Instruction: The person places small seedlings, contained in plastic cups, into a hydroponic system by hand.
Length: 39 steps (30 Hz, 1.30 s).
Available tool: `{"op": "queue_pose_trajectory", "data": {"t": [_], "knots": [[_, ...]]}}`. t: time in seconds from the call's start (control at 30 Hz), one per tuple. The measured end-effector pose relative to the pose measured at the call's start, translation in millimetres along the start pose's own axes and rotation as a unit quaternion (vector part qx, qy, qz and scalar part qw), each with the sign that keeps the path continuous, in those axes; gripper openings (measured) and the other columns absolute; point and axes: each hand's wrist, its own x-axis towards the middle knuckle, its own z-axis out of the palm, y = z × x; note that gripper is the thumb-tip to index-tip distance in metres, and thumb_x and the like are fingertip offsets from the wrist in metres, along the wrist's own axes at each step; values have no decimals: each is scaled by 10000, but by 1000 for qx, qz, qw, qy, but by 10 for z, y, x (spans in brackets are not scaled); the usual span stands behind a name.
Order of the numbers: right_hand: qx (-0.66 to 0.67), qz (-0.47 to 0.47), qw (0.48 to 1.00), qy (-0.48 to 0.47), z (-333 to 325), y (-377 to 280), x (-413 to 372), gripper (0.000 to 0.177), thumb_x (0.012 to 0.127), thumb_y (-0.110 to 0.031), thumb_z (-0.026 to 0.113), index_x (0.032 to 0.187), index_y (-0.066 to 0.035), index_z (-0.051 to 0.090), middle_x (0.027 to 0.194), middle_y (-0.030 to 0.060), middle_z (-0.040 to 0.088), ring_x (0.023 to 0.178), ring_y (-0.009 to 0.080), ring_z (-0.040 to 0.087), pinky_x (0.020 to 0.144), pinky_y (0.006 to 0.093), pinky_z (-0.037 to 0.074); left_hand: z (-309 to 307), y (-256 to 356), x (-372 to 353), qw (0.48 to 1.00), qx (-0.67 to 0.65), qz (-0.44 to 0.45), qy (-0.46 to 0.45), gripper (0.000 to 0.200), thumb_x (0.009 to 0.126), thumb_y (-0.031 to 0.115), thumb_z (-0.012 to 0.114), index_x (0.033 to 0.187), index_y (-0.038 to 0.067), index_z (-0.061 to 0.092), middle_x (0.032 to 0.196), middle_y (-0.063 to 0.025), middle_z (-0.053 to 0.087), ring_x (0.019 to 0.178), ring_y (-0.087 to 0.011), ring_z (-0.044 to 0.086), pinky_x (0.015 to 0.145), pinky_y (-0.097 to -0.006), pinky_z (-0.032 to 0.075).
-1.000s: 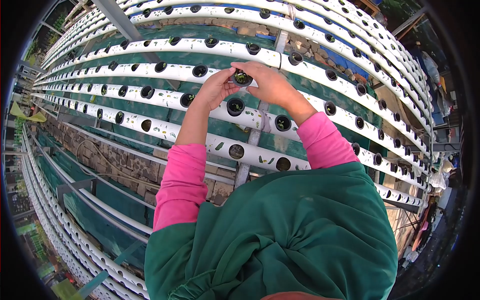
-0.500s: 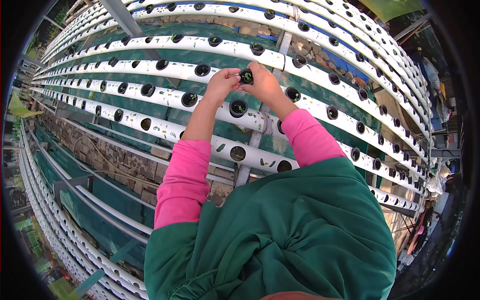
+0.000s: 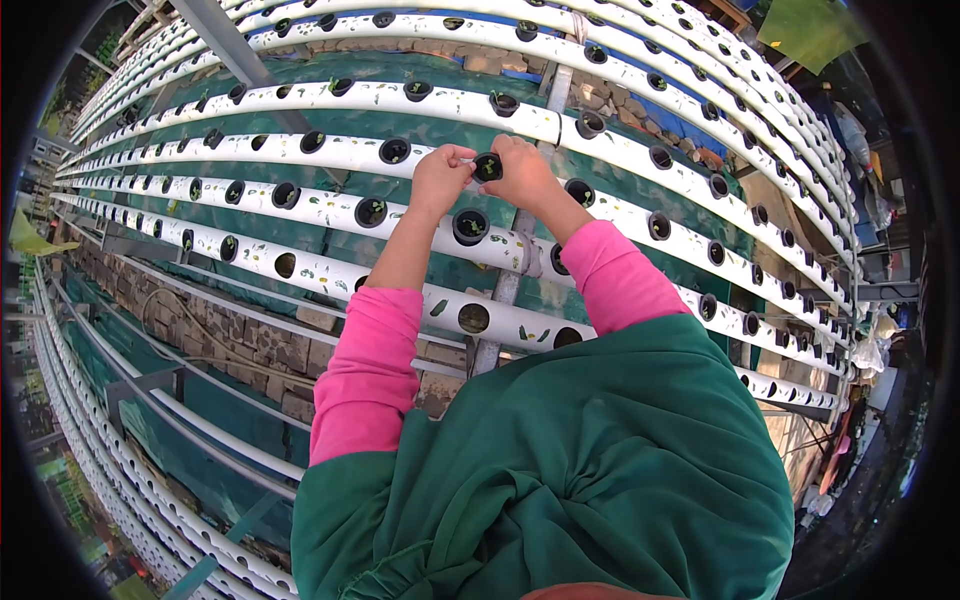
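Between my two hands, above a white pipe [image 3: 350,150], is a small black net pot [image 3: 488,167] with a green seedling inside. My right hand [image 3: 520,172] is closed round the pot's right side. My left hand [image 3: 442,180] is at the pot's left, its thumb and index finger pinched together near the rim; whether something tiny is between those fingertips is too small to tell. Just below my hands, another black pot [image 3: 470,226] with a seedling sits in a hole of the nearer pipe. A further seedling pot [image 3: 579,192] is right of my right wrist.
Long rows of white pipes [image 3: 300,268] with holes and black pots run across the view. Green sheeting [image 3: 330,70] lies beneath them. A grey metal post [image 3: 225,40] rises at the upper left, and bricks [image 3: 230,345] show at the lower left.
The view has shifted slightly, so the pipes appear a little further left. My left fingers have drawn slightly away from the pot, while my right hand still holds it.
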Motion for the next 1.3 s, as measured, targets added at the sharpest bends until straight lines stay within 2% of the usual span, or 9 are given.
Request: {"op": "queue_pose_trajectory", "data": {"t": [0.17, 0.3, 0.5, 0.67, 0.8, 1.0, 1.13, 1.2, 1.3], "knots": [[-15, 33, 999, 1, -5, -55, -14, 608, 598, -235, 864, 1048, 4, 533, 1084, 210, 584, 1045, 386, 564, 897, 436, 478, 30, 36, 9, 981, 181, 41, 47, 192, 803, 102, 685, 983, 40, 664, 698, -40, 640, 615, -122, 620, 584, -272, 473], [-31, 14, 999, 26, 88, 2, -28, 617, 597, -244, 866, 1059, 0, 538, 1095, 202, 576, 1061, 376, 553, 913, 428, 469, 39, -12, 53, 972, 222, 53, 57, 188, 802, 115, 686, 978, 50, 665, 698, -46, 642, 622, -137, 630, 580, -287, 471], [-44, 27, 999, 18, 89, -48, -73, 637, 593, -236, 867, 1089, 0, 546, 1097, 189, 568, 1082, 366, 539, 930, 411, 461, 13, -16, 28, 980, 190, 41, 37, 207, 818, 127, 685, 1002, 34, 661, 690, -39, 630, 623, -120, 621, 593, -271, 485], [-43, 13, 997, 56, 161, 24, -97, 726, 595, -202, 861, 1207, 6, 531, 1146, 201, 562, 1104, 369, 529, 949, 412, 450, -10, -121, -11, 999, 17, 18, 31, 360, 833, 184, 674, 1144, 10, 623, 781, -67, 657, 701, -159, 634, 653, -293, 496], [-51, 20, 997, 61, 142, -42, -171, 823, 596, -188, 858, 1304, 3, 483, 1167, 205, 562, 1111, 369, 527, 970, 410, 438, -49, -110, -309, 993, 60, 57, 83, 405, 854, 222, 656, 1192, 6, 598, 890, -79, 667, 784, -159, 630, 685, -292, 499], [-45, 7, 997, 54, 137, -34, -224, 835, 605, -183, 855, 1322, -6, 466, 1167, 200, 543, 1123, 374, 516, 975, 408, 437, -147, -138, -692, 990, 50, 80, 102, 391, 882, 211, 640, 1219, 19, 589, 984, -81, 652, 859, -147, 618, 765, -279, 490], [-48, 3, 997, 54, 152, 28, -192, 825, 613, -201, 856, 1315, -3, 470, 1167, 202, 552, 1116, 370, 524, 976, 414, 434, -164, -237, -671, 991, -59, 73, 94, 383, 894, 177, 639, 1244, 35, 577, 1070, -49, 615, 907, -117, 571, 737, -253, 475], [-51, 1, 997, 56, 149, 46, -179, 814, 619, -221, 853, 1306, 2, 478, 1159, 204, 566, 1109, 368, 533, 979, 415, 431, -159, -228, -673, 993, -60, 46, 95, 377, 920, 176, 608, 1262, 25, 557, 1065, -50, 597, 988, -132, 557, 885, -263, 441], [-46, -2, 997, 64, 159, 55, -195, 813, 616, -232, 853, 1300, 10, 486, 1160, 205, 575, 1113, 367, 535, 984, 412, 428, -175, -206, -709, 993, -54, 44, 92, 379, 912, 181, 621, 1256, 31, 567, 1060, -43, 596, 976, -126, 557, 876, -255, 441]]}}
